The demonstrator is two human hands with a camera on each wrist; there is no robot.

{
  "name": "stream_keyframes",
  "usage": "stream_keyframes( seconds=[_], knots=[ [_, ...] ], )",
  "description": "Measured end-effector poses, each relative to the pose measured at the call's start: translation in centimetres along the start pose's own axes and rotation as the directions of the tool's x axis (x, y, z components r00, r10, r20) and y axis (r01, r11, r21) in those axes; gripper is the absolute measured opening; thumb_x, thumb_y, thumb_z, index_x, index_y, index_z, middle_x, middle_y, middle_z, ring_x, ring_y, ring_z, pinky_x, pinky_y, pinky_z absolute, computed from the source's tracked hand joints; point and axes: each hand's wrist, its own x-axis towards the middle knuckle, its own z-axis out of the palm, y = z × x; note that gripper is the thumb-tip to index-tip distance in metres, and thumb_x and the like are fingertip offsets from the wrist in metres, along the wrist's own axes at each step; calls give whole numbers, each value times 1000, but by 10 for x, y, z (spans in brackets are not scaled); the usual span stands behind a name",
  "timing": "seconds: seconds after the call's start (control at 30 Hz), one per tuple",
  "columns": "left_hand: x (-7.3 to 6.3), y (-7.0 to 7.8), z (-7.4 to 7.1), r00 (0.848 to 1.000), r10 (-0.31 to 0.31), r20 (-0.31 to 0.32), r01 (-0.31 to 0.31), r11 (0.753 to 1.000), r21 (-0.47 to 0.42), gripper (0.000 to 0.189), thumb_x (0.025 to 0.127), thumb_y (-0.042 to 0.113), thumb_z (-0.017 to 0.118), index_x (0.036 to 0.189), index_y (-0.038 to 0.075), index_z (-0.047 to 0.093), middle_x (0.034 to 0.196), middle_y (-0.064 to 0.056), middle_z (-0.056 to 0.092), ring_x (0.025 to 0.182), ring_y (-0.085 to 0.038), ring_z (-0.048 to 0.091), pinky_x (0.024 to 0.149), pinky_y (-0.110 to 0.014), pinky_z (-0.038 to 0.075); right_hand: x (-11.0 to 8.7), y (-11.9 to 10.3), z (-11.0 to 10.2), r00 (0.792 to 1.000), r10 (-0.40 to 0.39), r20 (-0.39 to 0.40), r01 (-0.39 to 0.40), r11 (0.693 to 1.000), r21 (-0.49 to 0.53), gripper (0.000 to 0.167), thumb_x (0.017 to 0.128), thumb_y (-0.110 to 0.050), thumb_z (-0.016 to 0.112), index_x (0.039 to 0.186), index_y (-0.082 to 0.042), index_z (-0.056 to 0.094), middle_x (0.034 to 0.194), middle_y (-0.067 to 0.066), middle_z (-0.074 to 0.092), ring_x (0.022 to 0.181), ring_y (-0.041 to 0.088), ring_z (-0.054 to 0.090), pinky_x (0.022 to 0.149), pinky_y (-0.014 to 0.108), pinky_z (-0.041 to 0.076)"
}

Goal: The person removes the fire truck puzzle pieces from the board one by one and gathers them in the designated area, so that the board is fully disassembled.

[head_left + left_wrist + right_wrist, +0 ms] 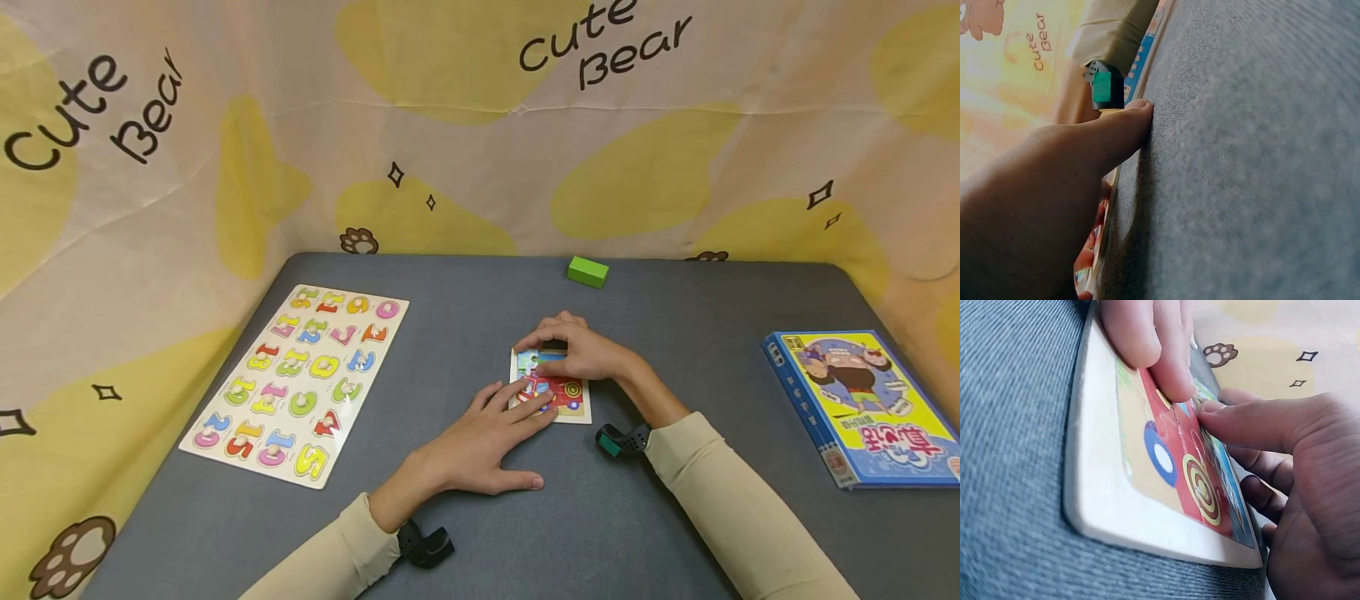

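Note:
A small jigsaw puzzle [577, 414] in a pale tray, with a red vehicle picture, lies flat on the grey table. Straight fingers of my left hand [483, 442] press on its near left part, while the thumb points right over the tabletop. From the far side, my right hand [592, 352] grips the puzzle, its fingers curled over the far edge. In the right wrist view, the right thumb [1241, 422] touches the picture close to the left fingertips [1179, 384]. Whether a loose piece lies under the thumb is hidden.
A white number board [306, 369] with colourful digits lies at the left. Near the table's back edge sits a green block [587, 272]. At the right lies a blue and yellow box [862, 400]. Printed cloth [465, 142] hangs behind the table.

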Motion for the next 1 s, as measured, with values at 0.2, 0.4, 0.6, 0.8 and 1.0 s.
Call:
stream_keyframes(
  seconds=[0.2,0.4,0.6,0.8,1.0],
  knots=[
    [-1,-1,-1,1000,-6,-1,6,1000,3,83,95,64,56,163,27,26,171,6,20,160,-25,10,126,-56,12,2,4,-1,998,27,-50,-26,1000,15,38,90,-16,77,128,-19,72,114,0,68,98,20,43,89,40,27],
    [-1,0,-2,1000,11,-19,-11,1000,5,83,94,63,58,162,25,29,170,4,24,160,-27,11,125,-58,16,7,8,-8,992,90,-90,-87,996,29,37,92,-16,74,129,-19,71,114,3,66,100,23,42,87,42,23],
    [-1,0,-1,1000,17,-19,-17,1000,10,83,94,63,59,162,25,30,171,4,23,160,-26,11,125,-59,16,17,16,-14,984,119,-134,-117,993,27,35,94,-12,72,129,-14,70,109,9,63,101,26,42,90,48,20],
    [0,0,0,1000,12,-10,-12,1000,10,82,95,64,58,162,27,28,171,6,22,160,-25,10,125,-59,14,30,24,-17,979,131,-158,-135,991,-17,35,94,-9,71,128,-11,70,110,13,63,102,30,43,91,52,21],
    [-1,-1,2,1000,6,-14,-6,1000,14,83,94,64,58,162,28,28,171,7,21,160,-24,10,125,-58,15,38,27,-19,970,171,-171,-179,983,-35,37,94,-8,69,131,-12,69,116,15,62,108,32,43,93,53,21]
  ],
)
